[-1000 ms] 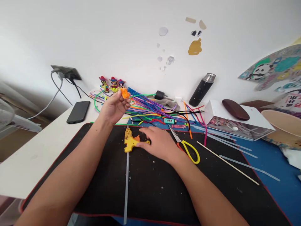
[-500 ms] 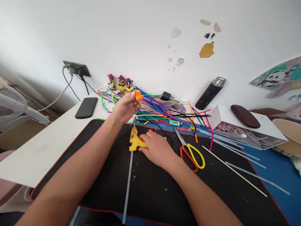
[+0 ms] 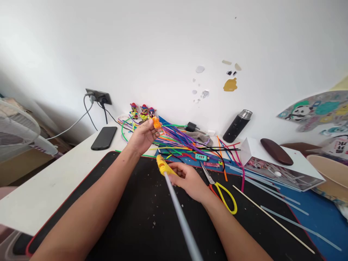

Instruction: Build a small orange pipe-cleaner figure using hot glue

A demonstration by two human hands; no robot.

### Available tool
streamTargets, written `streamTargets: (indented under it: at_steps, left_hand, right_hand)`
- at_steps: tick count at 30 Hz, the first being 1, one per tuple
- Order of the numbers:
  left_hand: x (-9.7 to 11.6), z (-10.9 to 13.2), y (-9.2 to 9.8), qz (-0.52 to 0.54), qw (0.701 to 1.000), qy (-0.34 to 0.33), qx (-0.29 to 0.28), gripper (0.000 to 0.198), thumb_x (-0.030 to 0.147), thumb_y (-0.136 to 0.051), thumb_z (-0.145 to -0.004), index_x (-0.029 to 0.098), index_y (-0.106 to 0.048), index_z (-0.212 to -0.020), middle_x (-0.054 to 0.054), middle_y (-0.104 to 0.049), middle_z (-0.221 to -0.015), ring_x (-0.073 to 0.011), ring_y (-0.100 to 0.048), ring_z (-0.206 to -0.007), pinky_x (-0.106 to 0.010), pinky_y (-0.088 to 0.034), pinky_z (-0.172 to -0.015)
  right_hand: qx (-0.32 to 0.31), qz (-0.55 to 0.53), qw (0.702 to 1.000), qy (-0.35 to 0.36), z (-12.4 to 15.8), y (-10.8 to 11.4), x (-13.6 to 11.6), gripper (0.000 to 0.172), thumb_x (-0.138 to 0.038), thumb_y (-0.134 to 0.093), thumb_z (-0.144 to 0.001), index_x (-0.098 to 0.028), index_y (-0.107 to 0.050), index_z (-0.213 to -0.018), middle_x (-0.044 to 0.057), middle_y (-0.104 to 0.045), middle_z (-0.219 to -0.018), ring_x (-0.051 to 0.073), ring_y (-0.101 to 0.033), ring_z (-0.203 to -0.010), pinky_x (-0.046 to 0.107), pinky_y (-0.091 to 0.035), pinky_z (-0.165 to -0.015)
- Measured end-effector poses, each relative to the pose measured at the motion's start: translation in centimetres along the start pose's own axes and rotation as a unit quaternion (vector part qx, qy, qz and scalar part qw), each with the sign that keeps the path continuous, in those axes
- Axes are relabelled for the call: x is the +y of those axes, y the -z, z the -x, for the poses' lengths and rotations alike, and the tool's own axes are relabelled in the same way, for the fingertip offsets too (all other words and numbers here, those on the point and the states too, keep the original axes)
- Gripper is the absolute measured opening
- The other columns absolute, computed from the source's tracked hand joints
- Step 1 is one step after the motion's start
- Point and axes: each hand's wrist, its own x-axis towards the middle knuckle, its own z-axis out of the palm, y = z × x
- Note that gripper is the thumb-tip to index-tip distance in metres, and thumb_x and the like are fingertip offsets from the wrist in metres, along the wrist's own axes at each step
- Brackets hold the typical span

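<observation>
Pinched in the fingers of my left hand (image 3: 143, 137) is a small fuzzy orange piece (image 3: 156, 123), raised above the far edge of the mat. My right hand (image 3: 187, 179) is wrapped round the handle of a yellow glue gun (image 3: 163, 166), lifted off the mat. Its nozzle points away from me, just below my left hand. A long translucent glue stick (image 3: 181, 217) sticks out of its rear toward me. Scissors (image 3: 224, 194) with yellow and orange-red handles lie right of my right hand.
Colourful pipe cleaners (image 3: 179, 136) are heaped by the wall, near several small figurines (image 3: 144, 111). A black phone (image 3: 104, 138) lies left; a black thermos (image 3: 237, 127) stands behind. On the right are a white box (image 3: 285, 163), a wooden stick (image 3: 272, 217) and loose glue sticks (image 3: 301, 226) beside the black mat (image 3: 130, 217).
My right hand has raised the glue gun off the mat and turned it, so the glue stick now slants toward me. My left hand still holds the orange piece. The view has tilted up.
</observation>
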Motion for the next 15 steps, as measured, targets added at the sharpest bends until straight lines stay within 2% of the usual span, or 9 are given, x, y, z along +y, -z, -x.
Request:
streamTargets:
  at_steps: [3, 6, 9, 12, 15]
  left_hand:
    - [0.1, -0.1, 0.3, 0.000, 1.000, -0.003, 0.010, 0.025, 0.031, -0.086, -0.081, 0.017, -0.072, -0.095, -0.003, -0.076, -0.083, -0.0131, -0.072, -0.068, -0.022, -0.057, -0.062]
    - [0.1, -0.2, 0.5, 0.001, 1.000, -0.013, 0.020, 0.025, 0.030, -0.086, -0.081, 0.017, -0.071, -0.095, -0.002, -0.075, -0.082, -0.0126, -0.071, -0.068, -0.021, -0.056, -0.061]
    - [-0.2, -0.3, 0.7, -0.003, 1.000, -0.017, 0.020, 0.029, 0.032, -0.089, -0.078, 0.016, -0.070, -0.092, -0.002, -0.074, -0.081, -0.0128, -0.071, -0.069, -0.021, -0.056, -0.061]
    - [-0.7, -0.3, 0.7, -0.022, 1.000, -0.005, 0.009, 0.034, 0.033, -0.093, -0.072, 0.015, -0.072, -0.092, -0.003, -0.074, -0.081, -0.0134, -0.071, -0.070, -0.021, -0.056, -0.061]
    - [-1.4, -0.2, 0.7, -0.062, 0.998, 0.009, -0.006, 0.036, 0.033, -0.095, -0.071, 0.014, -0.076, -0.096, -0.006, -0.076, -0.085, -0.0142, -0.071, -0.071, -0.020, -0.055, -0.060]
  right_hand:
    - [0.028, -0.096, 0.995, 0.000, 0.0, 0.4, -0.5, 0.038, -0.051, -0.081, -0.083, -0.019, -0.071, -0.102, -0.001, -0.064, -0.074, 0.015, -0.058, -0.066, 0.028, -0.045, -0.065]
    - [0.058, -0.178, 0.982, 0.002, 0.2, 0.9, -1.1, 0.039, -0.053, -0.082, -0.084, -0.017, -0.069, -0.093, 0.000, -0.063, -0.075, 0.013, -0.056, -0.064, 0.028, -0.044, -0.063]
    - [0.067, -0.238, 0.969, -0.001, 0.3, 1.3, -1.4, 0.041, -0.054, -0.083, -0.084, -0.016, -0.071, -0.094, 0.001, -0.061, -0.079, 0.010, -0.052, -0.060, 0.026, -0.041, -0.059]
    - [0.078, -0.256, 0.963, 0.011, 0.2, 1.5, -1.5, 0.042, -0.053, -0.085, -0.082, -0.016, -0.070, -0.094, -0.001, -0.058, -0.075, 0.009, -0.050, -0.057, 0.024, -0.039, -0.057]
    - [0.116, -0.233, 0.966, 0.010, -0.1, 1.7, -1.3, 0.046, -0.057, -0.085, -0.080, -0.016, -0.069, -0.093, -0.004, -0.055, -0.068, 0.008, -0.047, -0.051, 0.023, -0.038, -0.052]
